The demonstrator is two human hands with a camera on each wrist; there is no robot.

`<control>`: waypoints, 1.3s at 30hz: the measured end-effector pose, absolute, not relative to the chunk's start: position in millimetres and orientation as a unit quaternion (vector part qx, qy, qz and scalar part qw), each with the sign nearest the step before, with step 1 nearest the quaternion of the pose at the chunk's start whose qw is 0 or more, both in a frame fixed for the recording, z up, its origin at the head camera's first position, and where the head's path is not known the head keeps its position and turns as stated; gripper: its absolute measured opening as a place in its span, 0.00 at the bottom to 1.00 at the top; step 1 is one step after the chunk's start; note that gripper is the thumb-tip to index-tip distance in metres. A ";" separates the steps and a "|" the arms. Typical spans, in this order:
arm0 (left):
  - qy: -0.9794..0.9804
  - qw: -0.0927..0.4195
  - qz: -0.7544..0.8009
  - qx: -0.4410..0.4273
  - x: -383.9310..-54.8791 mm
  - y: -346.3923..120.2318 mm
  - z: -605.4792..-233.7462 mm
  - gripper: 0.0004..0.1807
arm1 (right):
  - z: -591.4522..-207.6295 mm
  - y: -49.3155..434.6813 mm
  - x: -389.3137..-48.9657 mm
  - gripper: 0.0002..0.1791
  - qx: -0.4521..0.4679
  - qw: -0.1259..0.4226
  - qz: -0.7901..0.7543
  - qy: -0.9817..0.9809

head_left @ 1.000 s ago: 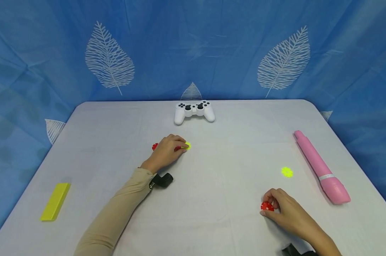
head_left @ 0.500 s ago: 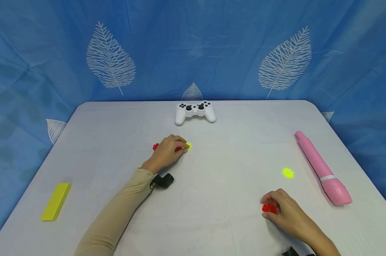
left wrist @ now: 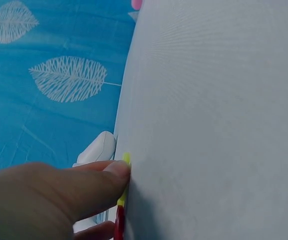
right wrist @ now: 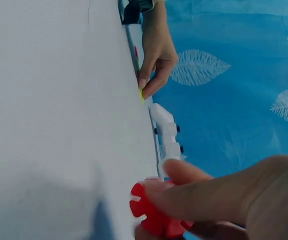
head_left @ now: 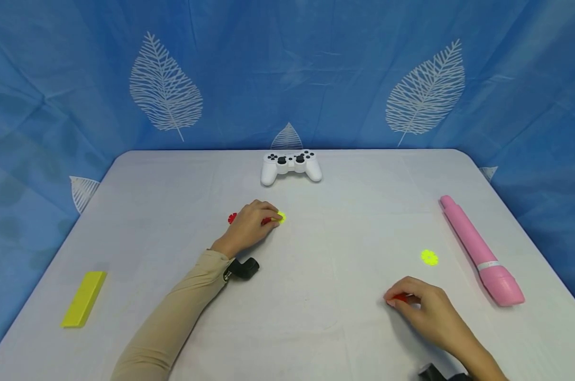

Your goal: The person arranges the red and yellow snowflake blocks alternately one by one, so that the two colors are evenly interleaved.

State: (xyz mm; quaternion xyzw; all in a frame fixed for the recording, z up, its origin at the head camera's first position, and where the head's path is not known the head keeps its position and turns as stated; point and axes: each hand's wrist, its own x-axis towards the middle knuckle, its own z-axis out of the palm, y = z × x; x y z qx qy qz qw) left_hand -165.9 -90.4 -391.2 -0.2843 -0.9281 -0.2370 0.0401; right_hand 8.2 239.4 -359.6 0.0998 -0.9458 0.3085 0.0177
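Note:
My left hand [head_left: 250, 221] pinches a yellow notched disc [head_left: 282, 217] at the table's middle. In the left wrist view that yellow disc [left wrist: 127, 159] meets the edge of a red disc [left wrist: 119, 223]; whether they interlock is hard to tell. Another red disc [head_left: 231, 218] shows left of the hand, and the fingers hide what lies between. Nearer the front right, my right hand [head_left: 427, 311] holds a red flower-shaped disc [right wrist: 153, 212] between thumb and fingers, off the table. Beyond it a loose yellow disc [head_left: 429, 257] lies flat on the cloth.
A white game controller [head_left: 291, 167] sits by the back edge. On the right lies a pink folded umbrella-like object [head_left: 480, 248] with a white band. A yellow block [head_left: 83, 299] lies at the left. Behind the white table [head_left: 316, 328] hangs a blue leaf-patterned curtain [head_left: 287, 69].
My right hand has shifted slightly away from me and to the left, turning the red disc so less of its face shows in the head view. The left hand keeps its place.

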 end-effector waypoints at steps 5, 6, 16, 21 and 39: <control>-0.929 0.039 -0.235 -0.283 -165.8 -90.0 -391.8 0.09 | -358.3 231.3 -3.9 0.14 0.110 0.063 0.333 -0.934; -0.930 0.039 -0.235 -0.282 -165.8 -89.9 -391.8 0.09 | -357.9 229.0 -7.0 0.14 0.110 0.063 0.335 -0.934; -0.927 0.049 -0.239 -0.286 -166.9 -89.3 -393.2 0.09 | -349.9 196.0 -52.8 0.14 0.106 0.060 0.352 -0.928; -0.926 0.051 -0.240 -0.288 -166.0 -90.1 -392.8 0.08 | -346.8 174.1 -85.1 0.14 0.095 0.049 0.369 -0.923; -0.933 0.034 -0.226 -0.277 -165.3 -90.3 -391.8 0.09 | -366.6 109.3 -167.5 0.16 0.031 -0.038 0.433 -0.900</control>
